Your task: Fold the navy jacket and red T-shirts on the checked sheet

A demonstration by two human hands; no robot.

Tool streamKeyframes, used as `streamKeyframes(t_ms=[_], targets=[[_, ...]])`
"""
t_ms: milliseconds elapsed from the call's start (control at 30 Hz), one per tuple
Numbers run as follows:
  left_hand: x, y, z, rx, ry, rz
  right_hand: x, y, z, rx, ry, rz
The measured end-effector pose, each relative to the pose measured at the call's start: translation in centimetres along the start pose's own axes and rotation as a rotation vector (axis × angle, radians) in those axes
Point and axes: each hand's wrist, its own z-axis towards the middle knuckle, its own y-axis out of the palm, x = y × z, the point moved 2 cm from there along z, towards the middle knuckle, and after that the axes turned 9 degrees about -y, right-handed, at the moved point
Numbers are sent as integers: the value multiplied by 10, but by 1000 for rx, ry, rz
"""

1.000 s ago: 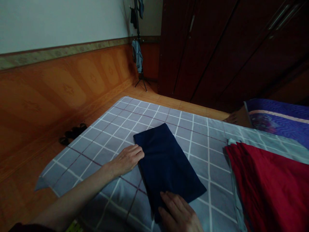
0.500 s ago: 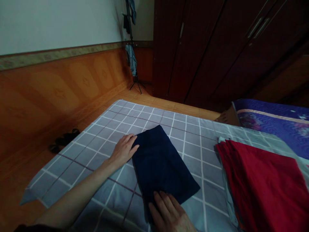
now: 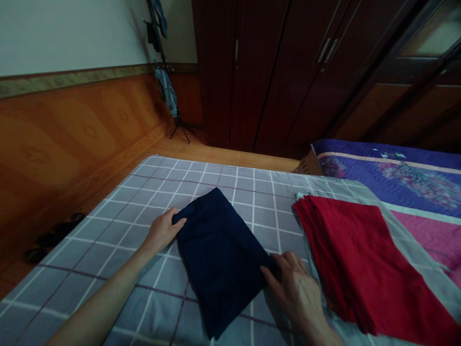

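Note:
A folded navy cloth (image 3: 218, 262) lies tilted on a grey checked bedsheet (image 3: 230, 185). My left hand (image 3: 162, 231) is at the cloth's upper left edge, its fingertips curled against the fabric. My right hand (image 3: 293, 288) sits at the cloth's lower right edge, its fingers over the fabric. The cloth's underside is hidden, and the frame does not show whether it has further folds inside.
A stack of folded red cloth (image 3: 349, 254) lies on the sheet to the right. Beyond it is a purple patterned quilt (image 3: 389, 173). A dark wooden wardrobe (image 3: 273, 72) stands ahead, a coat stand (image 3: 169, 81) stands in the corner, and dark sandals (image 3: 54, 235) lie on the floor.
The view has turned right. The navy cloth now tilts more, its top leaning left. My right hand has moved up to the cloth's right edge, and my left hand is at its upper left edge.

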Motion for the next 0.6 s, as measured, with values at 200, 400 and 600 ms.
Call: streamKeyframes(t_ms=[200,400,600], targets=[[-2,12,-24,-173,-166,-784,-20,-1,27,-137,189,230],[13,2,-33,-325,-334,-982,-19,21,12,32,642,1218],[26,0,-37,-355,-373,-986,-25,21,7,-134,797,1366]])
